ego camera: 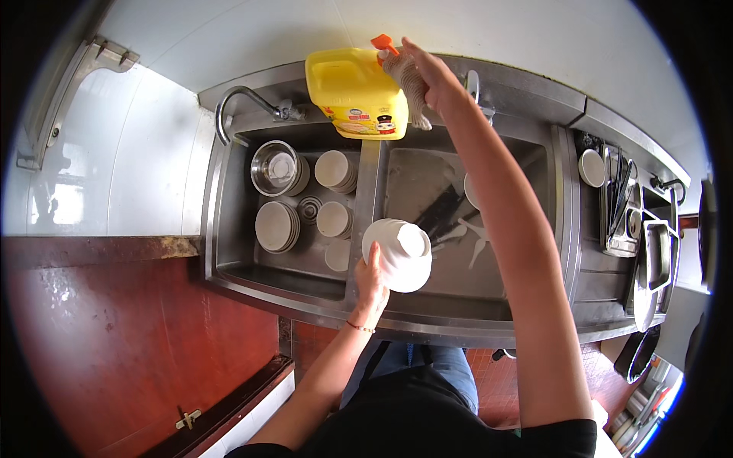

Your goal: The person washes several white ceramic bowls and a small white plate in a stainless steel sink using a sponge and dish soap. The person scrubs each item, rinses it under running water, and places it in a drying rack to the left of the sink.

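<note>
My left hand point(371, 281) grips a small stack of upturned white bowls point(395, 260), thumb on their side, above the divider and right basin. My right hand point(436, 77) is stretched to the far side of the sink, holding a beige knitted cloth point(408, 77). That cloth is beside the orange pump top point(385, 43) of a large yellow plastic jug point(358, 86); whether it touches the pump I cannot tell. Cutlery, including white spoons point(476, 237), lies in the right basin point(412, 166). My right forearm partly covers another white bowl point(471, 192) there.
The left basin point(240, 229) holds stacked white bowls point(333, 170), stacked plates point(276, 227) and a steel bowl point(275, 168). Above it curves a faucet point(246, 91). On the right drainboard stand a white bowl point(591, 168), chopsticks point(617, 177) and metal trays point(658, 255).
</note>
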`<state>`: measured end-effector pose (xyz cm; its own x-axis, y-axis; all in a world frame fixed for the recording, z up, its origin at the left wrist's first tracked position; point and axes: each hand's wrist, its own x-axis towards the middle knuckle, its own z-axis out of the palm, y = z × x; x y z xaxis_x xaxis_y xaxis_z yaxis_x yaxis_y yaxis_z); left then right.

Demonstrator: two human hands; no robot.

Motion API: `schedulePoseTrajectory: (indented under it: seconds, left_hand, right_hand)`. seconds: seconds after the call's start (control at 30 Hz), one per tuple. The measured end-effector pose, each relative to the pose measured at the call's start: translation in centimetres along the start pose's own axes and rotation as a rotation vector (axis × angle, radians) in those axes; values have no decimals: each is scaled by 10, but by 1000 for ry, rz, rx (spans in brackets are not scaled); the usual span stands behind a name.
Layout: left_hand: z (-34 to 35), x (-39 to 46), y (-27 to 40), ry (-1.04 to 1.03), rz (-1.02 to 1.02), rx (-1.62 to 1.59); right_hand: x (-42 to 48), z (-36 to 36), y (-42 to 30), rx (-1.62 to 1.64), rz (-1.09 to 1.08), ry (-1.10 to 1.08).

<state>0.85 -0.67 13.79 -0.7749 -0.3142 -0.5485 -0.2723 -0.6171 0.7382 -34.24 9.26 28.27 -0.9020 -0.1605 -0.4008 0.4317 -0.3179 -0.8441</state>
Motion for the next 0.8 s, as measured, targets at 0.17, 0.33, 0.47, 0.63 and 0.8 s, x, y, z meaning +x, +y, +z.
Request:
schedulePoseTrajectory:
  seconds: [0.17, 0.33, 0.47, 0.63, 0.8]
  left_hand:
    - [1, 6, 4, 6, -8, -32]
    - [-2, 10, 6, 10, -12, -58]
    - [1, 12, 3, 28, -26, -47]
    - [2, 14, 4, 13, -29, -38]
    - [7, 17, 17, -45, 2, -99]
  right_hand:
    - [43, 5, -17, -300, 134, -21]
    - [39, 6, -20, -388, 89, -32]
    - [46, -1, -15, -390, 65, -46]
    - [50, -2, -13, -429, 59, 12]
    - [20, -23, -6, 33, 102, -295]
